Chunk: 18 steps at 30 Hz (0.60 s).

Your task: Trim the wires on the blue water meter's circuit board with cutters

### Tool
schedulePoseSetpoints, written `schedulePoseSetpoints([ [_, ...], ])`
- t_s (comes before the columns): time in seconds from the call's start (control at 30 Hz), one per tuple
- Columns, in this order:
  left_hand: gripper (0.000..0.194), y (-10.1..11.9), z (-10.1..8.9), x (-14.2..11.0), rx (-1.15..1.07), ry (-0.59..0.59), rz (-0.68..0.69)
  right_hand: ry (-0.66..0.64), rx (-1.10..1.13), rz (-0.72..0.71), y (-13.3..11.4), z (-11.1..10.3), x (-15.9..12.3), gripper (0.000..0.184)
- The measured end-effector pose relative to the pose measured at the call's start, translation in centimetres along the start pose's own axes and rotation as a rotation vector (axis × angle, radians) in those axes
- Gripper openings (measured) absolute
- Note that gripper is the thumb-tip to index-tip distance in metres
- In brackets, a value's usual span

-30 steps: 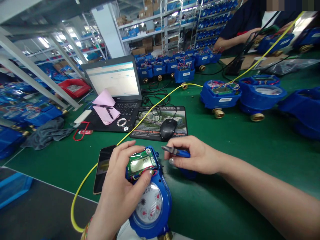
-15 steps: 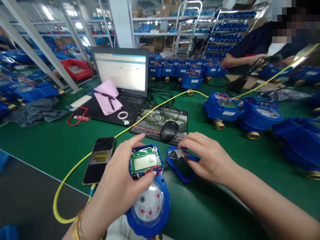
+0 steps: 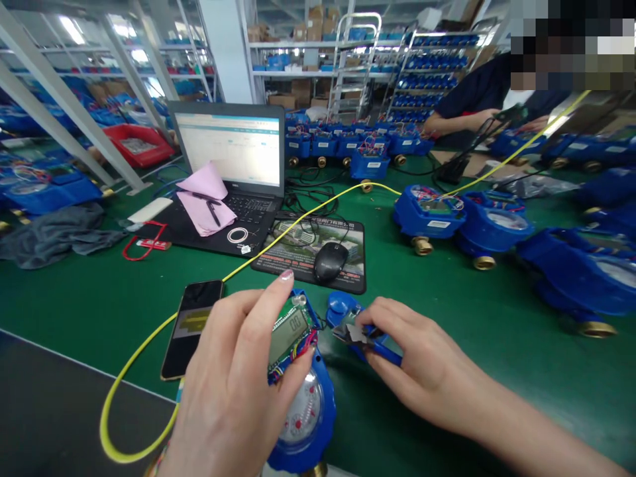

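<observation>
Gripping the blue water meter (image 3: pixel 303 404) at lower centre of the frame, your left hand (image 3: pixel 233 391) wraps its side, thumb on the green display board (image 3: pixel 291 330). Just right of it, your right hand (image 3: pixel 422 364) is closed on blue-handled cutters (image 3: pixel 365 336), tips pointing left toward the board, beside a blue cover (image 3: pixel 340 306) on the green table (image 3: pixel 472 318). The meter's long axis runs toward you.

Green-topped workbench (image 3: pixel 497 318) in a bright workshop, metal shelving racks (image 3: pixel 432 66) along the back.
</observation>
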<state>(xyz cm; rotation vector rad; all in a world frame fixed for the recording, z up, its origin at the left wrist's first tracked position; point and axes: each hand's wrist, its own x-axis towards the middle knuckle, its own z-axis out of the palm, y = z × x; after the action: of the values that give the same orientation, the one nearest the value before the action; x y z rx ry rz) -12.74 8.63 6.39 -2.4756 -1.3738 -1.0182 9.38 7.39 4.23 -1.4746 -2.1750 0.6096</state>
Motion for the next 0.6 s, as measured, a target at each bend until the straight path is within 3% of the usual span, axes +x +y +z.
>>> schedulePoseSetpoints([
  [0.2, 0.051, 1.0, 0.7, -1.4, 0.033, 0.065, 0.029, 0.041, -0.073, 0.055, -0.8, 0.7, 0.2, 0.017],
  [0.33, 0.053, 1.2, 0.4, -2.1, 0.01, 0.024, 0.032, -0.022, -0.132, 0.081, -1.1, 0.6, 0.3, 0.014],
  [0.47, 0.063, 0.8, -0.9, -2.6, -0.089, -0.115, -0.09, -0.058, -0.161, 0.082, -1.2, 0.6, -0.1, 0.015],
  [0.6, 0.076, -1.4, -2.4, -1.9, -0.253, -0.418, -0.193, -0.06, -0.178, 0.075, -1.1, 0.6, 0.0, 0.015],
])
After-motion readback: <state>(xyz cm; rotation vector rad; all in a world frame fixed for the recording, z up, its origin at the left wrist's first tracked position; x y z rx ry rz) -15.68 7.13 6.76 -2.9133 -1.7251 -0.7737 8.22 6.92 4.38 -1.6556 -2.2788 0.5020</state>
